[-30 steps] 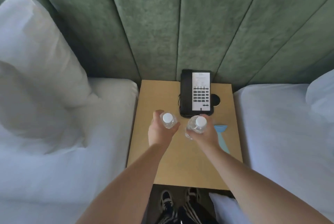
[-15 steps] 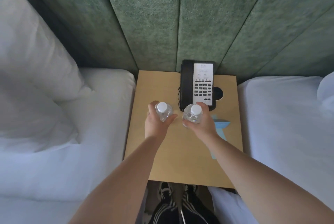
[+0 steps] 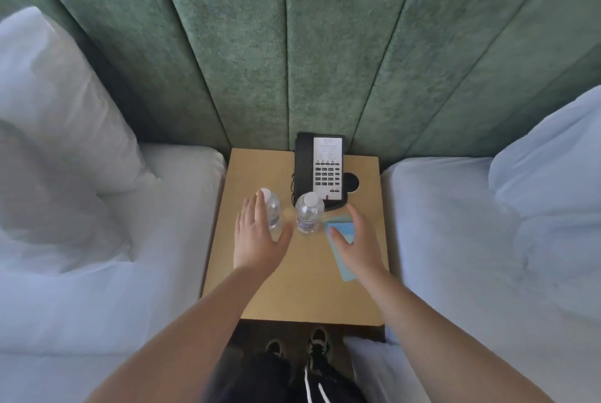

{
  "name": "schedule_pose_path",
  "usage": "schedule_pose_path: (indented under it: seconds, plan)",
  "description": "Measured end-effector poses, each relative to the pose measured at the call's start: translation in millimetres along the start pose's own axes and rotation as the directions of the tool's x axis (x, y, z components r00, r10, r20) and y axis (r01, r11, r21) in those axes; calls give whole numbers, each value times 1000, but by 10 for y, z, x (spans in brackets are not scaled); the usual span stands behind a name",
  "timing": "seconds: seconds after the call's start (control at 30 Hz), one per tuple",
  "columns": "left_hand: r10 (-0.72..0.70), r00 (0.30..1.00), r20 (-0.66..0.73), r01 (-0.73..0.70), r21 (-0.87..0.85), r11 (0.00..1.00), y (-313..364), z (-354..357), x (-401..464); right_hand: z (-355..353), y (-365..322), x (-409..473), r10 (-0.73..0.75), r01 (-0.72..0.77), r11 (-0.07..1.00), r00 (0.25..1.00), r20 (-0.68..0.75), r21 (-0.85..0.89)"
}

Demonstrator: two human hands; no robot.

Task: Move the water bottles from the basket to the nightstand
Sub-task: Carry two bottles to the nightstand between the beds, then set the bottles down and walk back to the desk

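Two water bottles are standing upright on the nightstand tabletop (image 3: 292, 292), side by side with a gap between them, just in front of the black phone (image 3: 320, 170). The left bottle (image 3: 272, 209) is sitting partly behind the left hand (image 3: 257, 240); the right bottle (image 3: 310, 217) is showing in full, white cap up, its cap overlapping the phone's near corner from this angle.

Both hands are hovering open above the tabletop — fingers straight and spread, holding nothing. Whether the left hand's fingertips are touching the left bottle I cannot tell, as the hand is blurred there. The right hand (image 3: 357, 240) is apart from the right bottle and is covering part of a light blue card (image 3: 340, 228) lying flat on the tabletop.

White beds are flanking the nightstand — a pillow (image 3: 55, 103) on the left one. A green padded headboard (image 3: 292, 45) is rising behind.
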State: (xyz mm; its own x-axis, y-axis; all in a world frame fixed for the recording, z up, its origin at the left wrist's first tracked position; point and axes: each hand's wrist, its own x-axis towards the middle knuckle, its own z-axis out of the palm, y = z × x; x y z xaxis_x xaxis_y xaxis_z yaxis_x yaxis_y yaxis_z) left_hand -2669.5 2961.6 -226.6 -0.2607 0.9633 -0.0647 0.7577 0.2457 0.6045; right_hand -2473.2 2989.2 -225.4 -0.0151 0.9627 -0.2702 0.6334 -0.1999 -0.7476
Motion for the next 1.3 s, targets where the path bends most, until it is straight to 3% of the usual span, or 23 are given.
schedule_pose_path:
  seconds: [0.23, 0.37, 0.53, 0.7, 0.87, 1.03, 1.3]
  plan:
    - [271, 940, 206, -297, 105, 949, 380, 113, -443, -367, 126, -659, 3, -26, 994, 975, -222, -102]
    - [341, 869, 360, -404, 115, 908, 539, 199, -628, -432, 298, -1082, 185, -207, 978, 927, -325, -35]
    - [428, 750, 504, -539, 89, 838, 701, 296, -828, -385, 626, -1742, 366, -369, 925, 807, -463, 89]
    - [515, 602, 611, -628, -36, 777, 1022, 486, -1123, -280, 954, -2555, 576, -502, 811, 593, -563, 302]
    - [634, 368, 681, -783, -140, 605, 1336, 711, -1692, -83, 1154, -3477, 738, -557, 655, 324, -592, 511]
    - [627, 109, 771, -863, -239, 445, 1501, 896, -2519, 47, 1271, -4257, 800, -512, 535, 49, -599, 672]
    - [578, -253, 776, -893, -416, 168, 1635, 948, -4140, 267, 1403, -5775, 799, -392, 413, -277, -534, 822]
